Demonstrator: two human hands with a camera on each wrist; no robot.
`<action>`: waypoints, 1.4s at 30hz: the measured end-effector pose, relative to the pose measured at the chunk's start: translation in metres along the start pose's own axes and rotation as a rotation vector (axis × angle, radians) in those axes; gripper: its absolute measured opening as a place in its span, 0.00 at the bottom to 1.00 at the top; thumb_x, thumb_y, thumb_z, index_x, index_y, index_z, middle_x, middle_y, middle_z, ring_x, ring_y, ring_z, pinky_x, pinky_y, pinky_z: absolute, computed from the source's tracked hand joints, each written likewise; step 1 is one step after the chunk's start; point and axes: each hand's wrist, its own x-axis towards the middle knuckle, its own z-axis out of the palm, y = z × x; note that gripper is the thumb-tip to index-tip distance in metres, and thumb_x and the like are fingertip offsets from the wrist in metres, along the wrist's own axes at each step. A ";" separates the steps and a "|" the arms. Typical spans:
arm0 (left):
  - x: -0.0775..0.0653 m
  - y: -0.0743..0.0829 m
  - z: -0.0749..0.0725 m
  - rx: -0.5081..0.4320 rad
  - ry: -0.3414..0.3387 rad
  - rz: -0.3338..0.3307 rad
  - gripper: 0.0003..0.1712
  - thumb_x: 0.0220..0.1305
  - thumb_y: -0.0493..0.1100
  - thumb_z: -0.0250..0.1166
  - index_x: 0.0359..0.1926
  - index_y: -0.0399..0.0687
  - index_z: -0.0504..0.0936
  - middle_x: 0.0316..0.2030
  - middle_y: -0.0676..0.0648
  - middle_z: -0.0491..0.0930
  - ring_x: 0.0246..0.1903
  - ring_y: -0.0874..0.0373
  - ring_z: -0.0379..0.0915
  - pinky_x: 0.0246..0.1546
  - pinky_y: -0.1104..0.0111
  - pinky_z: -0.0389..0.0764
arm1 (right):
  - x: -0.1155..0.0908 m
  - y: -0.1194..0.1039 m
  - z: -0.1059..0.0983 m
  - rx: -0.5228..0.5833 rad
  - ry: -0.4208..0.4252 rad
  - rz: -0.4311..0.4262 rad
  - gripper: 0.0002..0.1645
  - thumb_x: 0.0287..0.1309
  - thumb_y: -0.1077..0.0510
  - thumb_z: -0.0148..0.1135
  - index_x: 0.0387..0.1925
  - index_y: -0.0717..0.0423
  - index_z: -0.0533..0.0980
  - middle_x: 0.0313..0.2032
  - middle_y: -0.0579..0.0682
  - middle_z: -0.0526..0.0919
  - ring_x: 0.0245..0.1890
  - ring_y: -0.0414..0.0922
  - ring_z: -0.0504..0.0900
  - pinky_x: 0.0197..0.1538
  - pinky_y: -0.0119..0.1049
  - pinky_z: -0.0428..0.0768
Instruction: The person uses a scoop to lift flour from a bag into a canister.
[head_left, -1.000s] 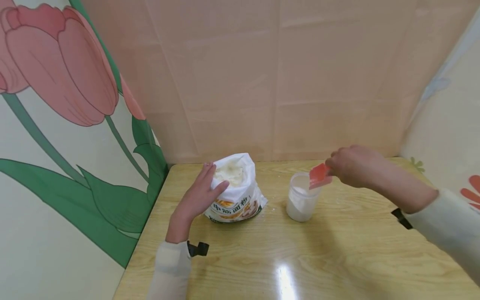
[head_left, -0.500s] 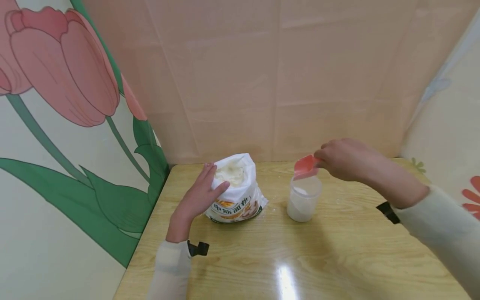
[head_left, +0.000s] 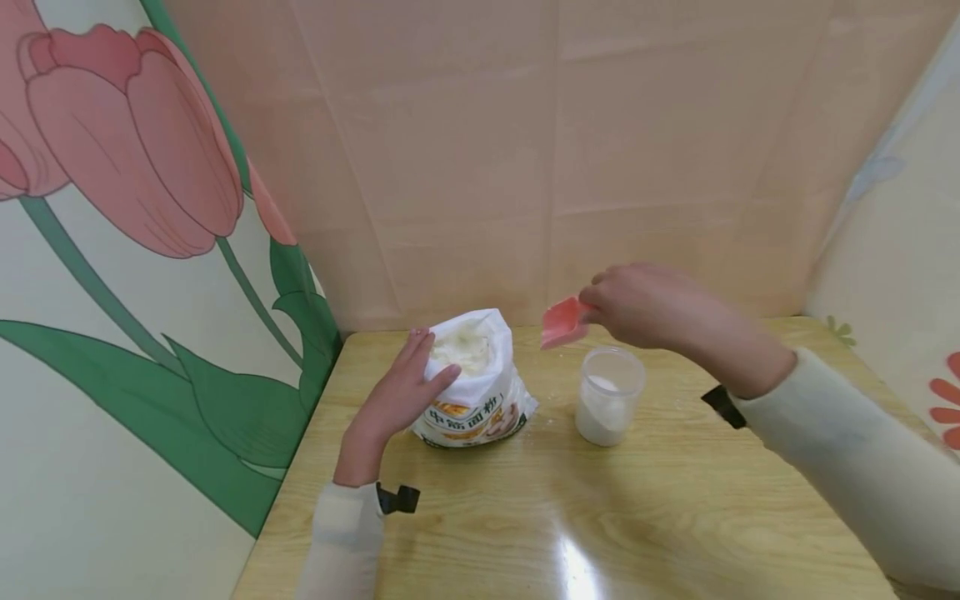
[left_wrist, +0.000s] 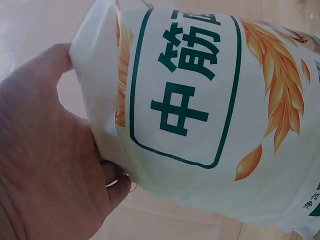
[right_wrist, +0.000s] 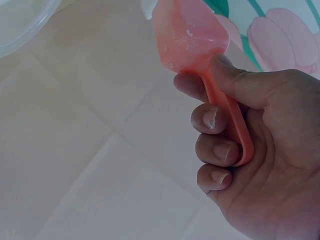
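Note:
A white bag of flour (head_left: 472, 408) stands on the table with its top rolled open and pale flour showing inside. My left hand (head_left: 397, 383) grips its rim on the left side; in the left wrist view the thumb and fingers (left_wrist: 117, 187) lie around the bag's edge. My right hand (head_left: 637, 304) holds a pink scoop (head_left: 564, 323) by the handle, in the air between the bag and a clear plastic tub (head_left: 609, 396). White powder partly fills the tub. Only a few white traces cling inside the scoop's bowl (right_wrist: 192, 32) in the right wrist view.
Light spills of flour dot the wooden table (head_left: 465, 517) between bag and tub. A pinkish sheet (head_left: 450, 167) covers the back wall. Painted tulips (head_left: 135, 142) decorate the left wall.
My right hand has carried the scoop left, from over the tub to a spot nearer the flour bag. The left hand stays on the bag's rim.

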 end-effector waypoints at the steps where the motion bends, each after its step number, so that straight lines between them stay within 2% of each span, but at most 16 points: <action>1: 0.000 0.000 0.000 0.001 0.001 -0.002 0.58 0.66 0.80 0.46 0.81 0.48 0.46 0.81 0.50 0.37 0.80 0.56 0.27 0.76 0.47 0.47 | 0.002 -0.002 -0.001 0.001 0.002 -0.004 0.17 0.69 0.55 0.61 0.21 0.49 0.74 0.22 0.45 0.74 0.24 0.46 0.74 0.32 0.48 0.75; 8: 0.000 0.000 0.001 -0.002 0.000 -0.007 0.57 0.67 0.79 0.47 0.81 0.49 0.46 0.81 0.51 0.37 0.80 0.57 0.27 0.76 0.47 0.47 | 0.015 -0.013 -0.006 -0.010 0.032 -0.044 0.16 0.67 0.56 0.63 0.21 0.51 0.75 0.22 0.47 0.75 0.25 0.48 0.76 0.33 0.49 0.77; 16: 0.000 0.002 0.000 -0.003 -0.005 -0.023 0.52 0.71 0.72 0.50 0.81 0.49 0.46 0.81 0.51 0.37 0.80 0.58 0.26 0.76 0.46 0.47 | 0.034 -0.023 -0.010 -0.006 0.001 -0.049 0.13 0.68 0.55 0.62 0.26 0.53 0.78 0.25 0.49 0.78 0.29 0.50 0.79 0.37 0.49 0.79; 25: -0.001 0.001 -0.001 0.015 -0.014 -0.017 0.54 0.69 0.76 0.48 0.82 0.48 0.46 0.81 0.51 0.37 0.80 0.56 0.26 0.75 0.45 0.48 | 0.060 -0.041 0.002 -0.093 -0.077 -0.095 0.12 0.66 0.51 0.65 0.31 0.54 0.80 0.29 0.50 0.82 0.34 0.52 0.82 0.39 0.50 0.81; 31: -0.001 0.002 -0.001 0.004 -0.018 -0.012 0.54 0.70 0.75 0.48 0.82 0.48 0.46 0.81 0.50 0.36 0.80 0.56 0.26 0.75 0.44 0.49 | 0.070 -0.053 0.012 -0.071 -0.129 -0.090 0.12 0.68 0.49 0.64 0.37 0.54 0.83 0.36 0.50 0.85 0.38 0.52 0.84 0.42 0.50 0.82; 37: -0.002 0.002 0.000 0.002 -0.017 -0.018 0.57 0.66 0.80 0.46 0.82 0.50 0.46 0.81 0.53 0.36 0.80 0.58 0.25 0.75 0.44 0.49 | 0.078 -0.062 0.017 -0.085 -0.146 -0.092 0.12 0.68 0.49 0.63 0.36 0.52 0.83 0.35 0.49 0.85 0.37 0.50 0.83 0.40 0.49 0.82; 42: -0.002 0.002 0.000 0.003 -0.012 -0.012 0.56 0.66 0.80 0.46 0.82 0.50 0.46 0.81 0.53 0.36 0.80 0.59 0.25 0.76 0.45 0.48 | 0.084 -0.069 0.023 -0.088 -0.183 -0.093 0.11 0.68 0.51 0.61 0.34 0.51 0.82 0.35 0.48 0.85 0.34 0.48 0.81 0.39 0.47 0.81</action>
